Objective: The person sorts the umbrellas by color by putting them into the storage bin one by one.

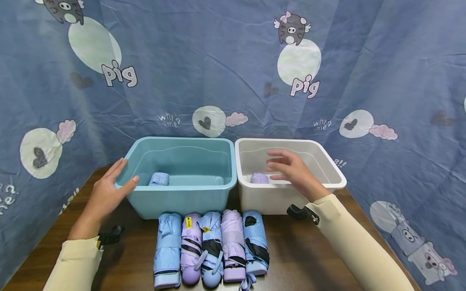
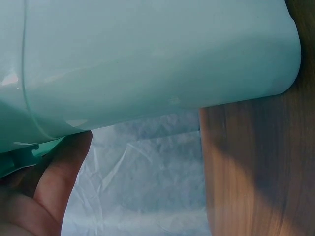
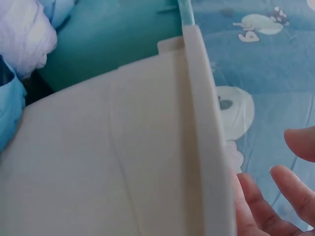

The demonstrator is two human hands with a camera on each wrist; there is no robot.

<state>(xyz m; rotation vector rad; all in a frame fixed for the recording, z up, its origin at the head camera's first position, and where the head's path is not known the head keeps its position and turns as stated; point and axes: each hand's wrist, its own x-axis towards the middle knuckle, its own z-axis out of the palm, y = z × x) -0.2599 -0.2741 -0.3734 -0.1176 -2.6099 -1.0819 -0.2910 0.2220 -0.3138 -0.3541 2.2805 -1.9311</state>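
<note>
The left grip (image 1: 105,196) has its fingers extended and parted at the near left corner of a blue bin (image 1: 182,202), touching the rim and clasping nothing. Just right of that grip, inside the bin, sits a rolled blue umbrella (image 1: 159,179), mostly hidden by the front wall. The right grip (image 1: 293,167) is over a white bin (image 1: 265,200), fingers spread and loosely bent, holding nothing; left of its fingertips and lower, a rolled lilac umbrella (image 1: 259,178) lies in that bin, partly hidden by the near wall. Between the two grips and nearer the person, five folded umbrellas lie side by side on the brown worktop (image 1: 302,246). Counting from the left grip's side, they are a plain light-blue umbrella (image 1: 167,242), a purple umbrella with a round handle (image 1: 190,233), a blue umbrella with a round handle (image 1: 211,222), a lilac umbrella with a flat handle (image 1: 233,238), and a blue umbrella with a cord (image 1: 255,232). Beyond both grips hangs a blue curtain (image 1: 233,52) with printed pigs and clouds.
</note>
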